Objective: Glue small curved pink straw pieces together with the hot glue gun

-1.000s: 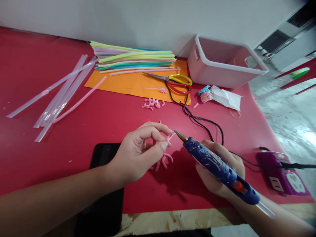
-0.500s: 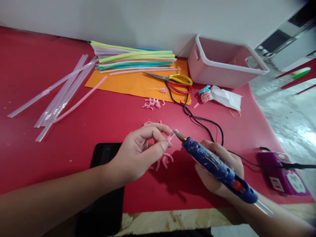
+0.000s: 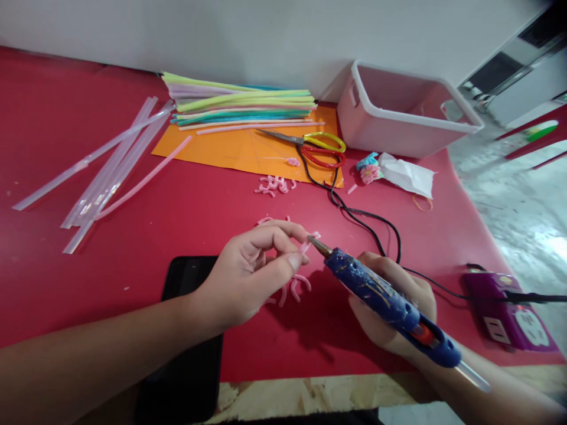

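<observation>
Between thumb and fingertips, my left hand (image 3: 259, 268) pinches a small pink pipe cleaner piece (image 3: 305, 245). My right hand (image 3: 394, 301) is wrapped round a blue glue gun (image 3: 376, 289), with a clear glue stick (image 3: 473, 376) poking out of its back. The metal nozzle (image 3: 319, 245) is at the pink piece; whether it touches, I cannot tell. Curved pink pieces (image 3: 300, 287) lie on the red table under my left hand, partly hidden by it. Another small heap of pink pieces (image 3: 274, 185) sits farther back.
Scissors (image 3: 305, 143) and a bundle of coloured pipe cleaners (image 3: 248, 106) rest on orange card (image 3: 212, 150). Clear glue sticks (image 3: 115, 171) lie left. A pink bin (image 3: 390, 121) stands behind. A phone (image 3: 186, 354), purple power strip (image 3: 505, 313) and black cord (image 3: 367, 215) are nearby.
The glue gun's nozzle has shifted slightly to the left along the pink piece. My left hand stays almost still, keeping its pinch.
</observation>
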`<state>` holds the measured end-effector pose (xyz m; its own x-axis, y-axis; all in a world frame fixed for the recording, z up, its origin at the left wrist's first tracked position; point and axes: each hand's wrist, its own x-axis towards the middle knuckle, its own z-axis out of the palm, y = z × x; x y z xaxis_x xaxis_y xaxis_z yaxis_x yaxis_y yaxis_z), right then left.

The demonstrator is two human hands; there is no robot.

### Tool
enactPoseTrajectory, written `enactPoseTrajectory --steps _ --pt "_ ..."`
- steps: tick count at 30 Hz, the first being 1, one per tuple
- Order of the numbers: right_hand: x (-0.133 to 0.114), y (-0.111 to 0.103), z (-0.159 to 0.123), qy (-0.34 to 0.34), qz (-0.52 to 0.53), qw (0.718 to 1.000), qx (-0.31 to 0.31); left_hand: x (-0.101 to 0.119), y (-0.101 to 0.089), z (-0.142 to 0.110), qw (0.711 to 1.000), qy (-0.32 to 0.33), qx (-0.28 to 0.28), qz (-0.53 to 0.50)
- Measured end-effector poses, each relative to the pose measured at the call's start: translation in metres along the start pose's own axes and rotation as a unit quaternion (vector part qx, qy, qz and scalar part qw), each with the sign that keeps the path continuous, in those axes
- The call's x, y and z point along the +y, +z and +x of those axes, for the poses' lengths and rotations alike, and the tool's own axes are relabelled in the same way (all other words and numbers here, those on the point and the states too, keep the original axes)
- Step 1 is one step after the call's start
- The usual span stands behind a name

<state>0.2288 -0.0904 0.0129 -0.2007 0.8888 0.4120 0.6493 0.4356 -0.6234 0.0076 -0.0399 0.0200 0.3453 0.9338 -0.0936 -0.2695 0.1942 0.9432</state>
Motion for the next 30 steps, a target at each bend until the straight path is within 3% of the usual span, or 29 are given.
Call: enactPoseTrajectory --steps 12,21,30 --pt "-0.0011 0.0004 0.0005 -0.009 0.001 1.0 -0.003 -0.0008 -0.0039 -0.0012 0.999 0.013 -0.014 0.047" --pt "-0.0001 -0.0012 -0.0013 -0.005 0.029 0.999 -0.026 -0.0032 -0.0058 -0.003 0.999 0.008 -0.043 0.01" --pt "0.0016 0.0018 -0.0018 -0.015 0.087 0.996 -0.024 -0.0062 -0.0065 -0.0027 0.999 0.026 -0.036 0.018"
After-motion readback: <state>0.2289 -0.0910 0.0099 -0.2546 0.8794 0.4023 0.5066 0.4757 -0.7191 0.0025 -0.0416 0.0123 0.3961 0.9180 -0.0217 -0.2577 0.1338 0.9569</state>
